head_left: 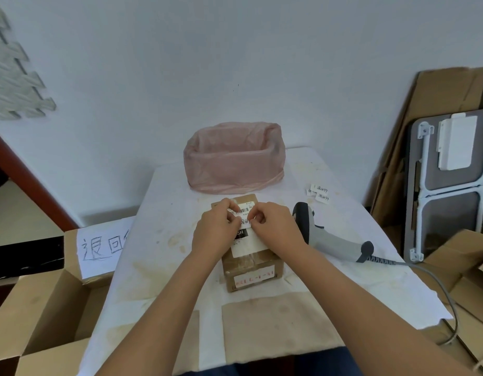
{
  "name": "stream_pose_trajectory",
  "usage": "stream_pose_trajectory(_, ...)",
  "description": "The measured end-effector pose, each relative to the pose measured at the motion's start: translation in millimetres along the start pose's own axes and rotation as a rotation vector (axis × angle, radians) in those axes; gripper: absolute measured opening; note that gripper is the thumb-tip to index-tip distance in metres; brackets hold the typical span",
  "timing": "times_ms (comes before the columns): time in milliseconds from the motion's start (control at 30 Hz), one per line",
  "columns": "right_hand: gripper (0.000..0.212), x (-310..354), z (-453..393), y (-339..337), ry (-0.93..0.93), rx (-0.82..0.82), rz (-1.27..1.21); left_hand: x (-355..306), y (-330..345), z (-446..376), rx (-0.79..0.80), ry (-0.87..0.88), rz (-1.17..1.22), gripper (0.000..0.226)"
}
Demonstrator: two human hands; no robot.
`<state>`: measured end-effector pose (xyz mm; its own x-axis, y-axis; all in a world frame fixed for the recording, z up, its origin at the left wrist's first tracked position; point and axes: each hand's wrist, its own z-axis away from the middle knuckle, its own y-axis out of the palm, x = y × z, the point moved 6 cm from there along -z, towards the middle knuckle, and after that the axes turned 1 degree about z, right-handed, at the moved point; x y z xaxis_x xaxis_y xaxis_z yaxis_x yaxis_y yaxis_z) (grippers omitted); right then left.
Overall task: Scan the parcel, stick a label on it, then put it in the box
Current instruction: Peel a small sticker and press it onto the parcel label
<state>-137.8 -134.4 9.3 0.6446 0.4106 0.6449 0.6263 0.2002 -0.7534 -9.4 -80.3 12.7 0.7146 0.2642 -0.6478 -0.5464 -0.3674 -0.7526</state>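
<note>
Open cardboard box [45, 302] low at left beside the table [159, 240]; brown parcel [252, 264] mid-table, rigid, taped, seemingly light, best lifted by its two long sides. Both hands over its top: left hand [217, 232] and right hand [275, 226] each pinched nearly closed on a small paper label [244, 221], thin, floppy, apparently being pressed onto the larger white sticker.

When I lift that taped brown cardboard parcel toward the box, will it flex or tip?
The taped brown cardboard parcel probably stays stiff: its edges look square and taped. Low and flat on the white-covered table, it seems unlikely to tip. It may be light, though weight can't be seen.
</note>
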Motion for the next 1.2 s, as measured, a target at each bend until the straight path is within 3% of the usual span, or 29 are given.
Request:
stream_pose_trajectory(433, 0.014, -3, 6, 3, -0.037, -0.057, -0.006, -4, 4, 1, -0.009, 0.073, -0.117, 0.017)
stream_pose_trajectory(867, 0.025, -8, 7, 2, -0.014, -0.012, 0.035, 3, 4, 2, -0.006, 0.064, -0.055, 0.023)
stream_pose_trajectory(1200, 0.019, -16, 3, 4, 0.064, -0.038, -0.103, 5, 2, 4, -0.024, 0.051, 0.017, 0.021)
